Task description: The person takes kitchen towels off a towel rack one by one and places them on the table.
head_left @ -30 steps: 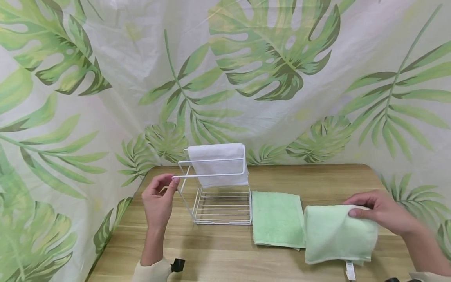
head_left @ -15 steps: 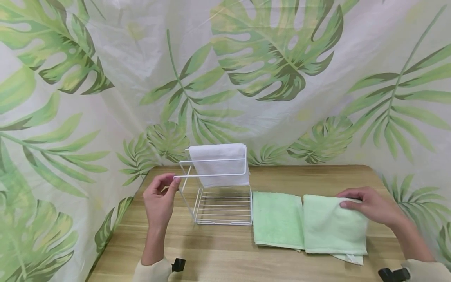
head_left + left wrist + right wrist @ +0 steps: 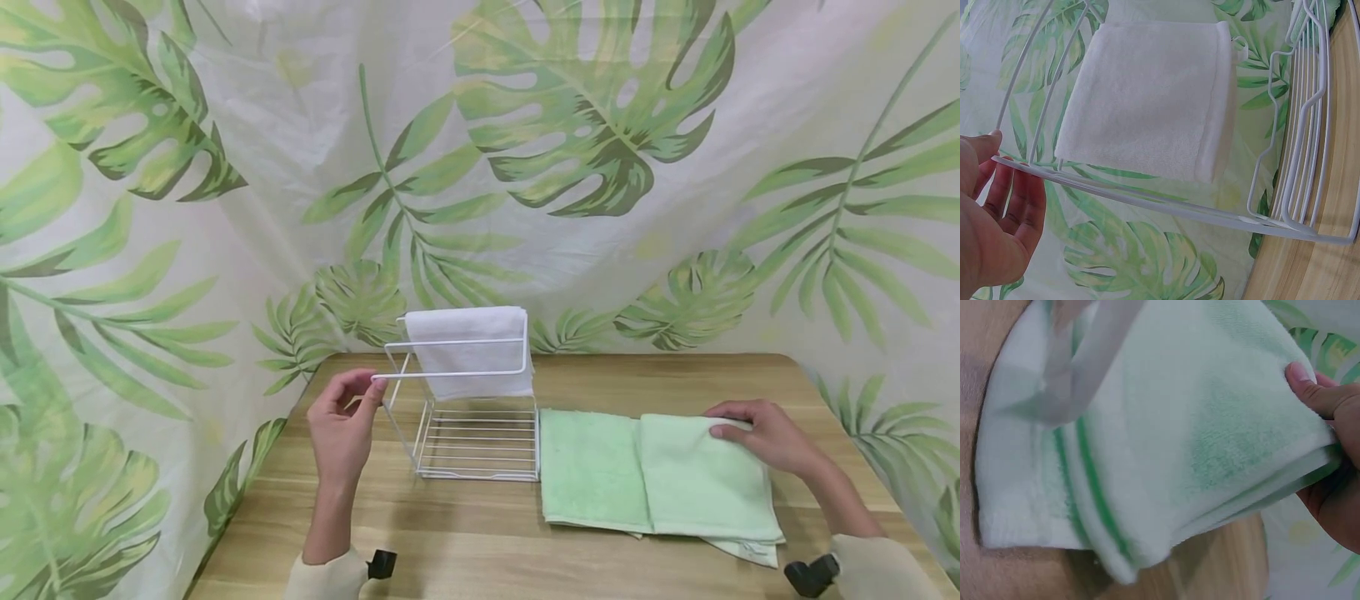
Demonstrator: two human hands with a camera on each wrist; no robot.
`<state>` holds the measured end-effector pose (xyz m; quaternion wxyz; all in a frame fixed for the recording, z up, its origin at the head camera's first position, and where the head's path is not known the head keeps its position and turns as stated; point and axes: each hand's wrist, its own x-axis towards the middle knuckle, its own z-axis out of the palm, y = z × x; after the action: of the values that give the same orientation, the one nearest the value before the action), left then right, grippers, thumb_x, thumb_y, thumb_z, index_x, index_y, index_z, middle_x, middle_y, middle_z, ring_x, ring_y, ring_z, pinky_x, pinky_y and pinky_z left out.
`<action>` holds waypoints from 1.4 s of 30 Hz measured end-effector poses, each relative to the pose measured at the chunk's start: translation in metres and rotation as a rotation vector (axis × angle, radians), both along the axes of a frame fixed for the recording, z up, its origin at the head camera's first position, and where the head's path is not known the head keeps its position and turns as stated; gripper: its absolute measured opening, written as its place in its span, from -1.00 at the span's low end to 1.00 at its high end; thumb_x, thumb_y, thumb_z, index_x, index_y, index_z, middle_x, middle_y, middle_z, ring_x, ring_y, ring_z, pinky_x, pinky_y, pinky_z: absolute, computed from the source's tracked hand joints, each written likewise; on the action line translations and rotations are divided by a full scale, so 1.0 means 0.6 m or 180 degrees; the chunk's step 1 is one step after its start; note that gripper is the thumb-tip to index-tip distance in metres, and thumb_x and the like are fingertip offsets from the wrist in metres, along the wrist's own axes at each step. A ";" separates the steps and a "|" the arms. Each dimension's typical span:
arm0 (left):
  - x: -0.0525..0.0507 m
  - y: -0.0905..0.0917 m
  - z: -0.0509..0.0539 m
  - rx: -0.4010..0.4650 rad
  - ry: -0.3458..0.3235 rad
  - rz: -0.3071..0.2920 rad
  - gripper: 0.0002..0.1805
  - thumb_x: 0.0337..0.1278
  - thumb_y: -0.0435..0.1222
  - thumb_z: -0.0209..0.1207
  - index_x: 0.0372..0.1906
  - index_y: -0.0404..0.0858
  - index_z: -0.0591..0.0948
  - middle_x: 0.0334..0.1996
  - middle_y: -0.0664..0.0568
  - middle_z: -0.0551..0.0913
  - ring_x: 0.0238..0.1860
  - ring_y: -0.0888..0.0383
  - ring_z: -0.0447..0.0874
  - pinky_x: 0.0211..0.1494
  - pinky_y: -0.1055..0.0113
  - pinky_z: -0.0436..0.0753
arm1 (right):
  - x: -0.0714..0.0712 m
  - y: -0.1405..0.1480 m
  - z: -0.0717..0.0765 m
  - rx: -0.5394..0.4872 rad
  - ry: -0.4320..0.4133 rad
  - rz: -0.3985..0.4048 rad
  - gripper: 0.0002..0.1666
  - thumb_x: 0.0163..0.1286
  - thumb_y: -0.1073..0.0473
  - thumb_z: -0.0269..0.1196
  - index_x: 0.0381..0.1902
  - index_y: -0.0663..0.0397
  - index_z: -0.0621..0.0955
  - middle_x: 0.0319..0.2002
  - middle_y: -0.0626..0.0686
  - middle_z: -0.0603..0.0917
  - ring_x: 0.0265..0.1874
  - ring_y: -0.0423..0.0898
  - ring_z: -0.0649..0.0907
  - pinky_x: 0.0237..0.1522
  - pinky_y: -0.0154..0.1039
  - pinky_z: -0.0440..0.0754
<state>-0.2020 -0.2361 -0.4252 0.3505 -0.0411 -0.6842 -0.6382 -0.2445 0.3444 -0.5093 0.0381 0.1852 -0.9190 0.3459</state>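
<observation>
In the head view, my left hand (image 3: 341, 429) pinches the near left corner of a white wire rack (image 3: 450, 375) with thumb and fingers. A white towel (image 3: 468, 325) hangs folded over the rack's rear top bar. My right hand (image 3: 768, 437) holds a folded light green towel (image 3: 708, 487) by its upper right part, thumb on top. Its left edge overlaps or meets another folded green towel (image 3: 592, 471), which lies beside the rack. From the right wrist, the held towel (image 3: 1229, 431) shows layered folds, its thumb-side corner raised off the table.
The wooden table (image 3: 465, 554) bears everything. Behind it hangs a leaf-print curtain (image 3: 300, 108), close to the table's back edge. A blurred whitish strip (image 3: 1085, 381) crosses the right wrist view. Black wrist cameras sit at both sleeves, the left camera (image 3: 382, 564) near the table front.
My right hand has moved left and the green towel with it, coming down against the other green towel and lying flatter. The left hand keeps its grip on the rack.
</observation>
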 end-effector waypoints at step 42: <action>-0.001 -0.003 -0.002 -0.0053 -0.0041 0.0074 -0.79 0.26 -0.53 0.42 -0.08 -0.57 0.70 -0.37 0.18 0.72 -0.36 0.36 0.70 -0.29 0.56 0.76 | -0.037 -0.031 -0.015 0.0129 0.0154 -0.0082 -0.78 0.46 0.28 0.43 0.02 0.19 0.80 -0.11 0.14 0.87 -0.18 0.01 0.84 -0.17 -0.34 0.78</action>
<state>-0.2027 -0.2377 -0.4265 0.3532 -0.0319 -0.6921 -0.6286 -0.2669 0.3257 -0.5181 0.0610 0.1825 -0.9269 0.3222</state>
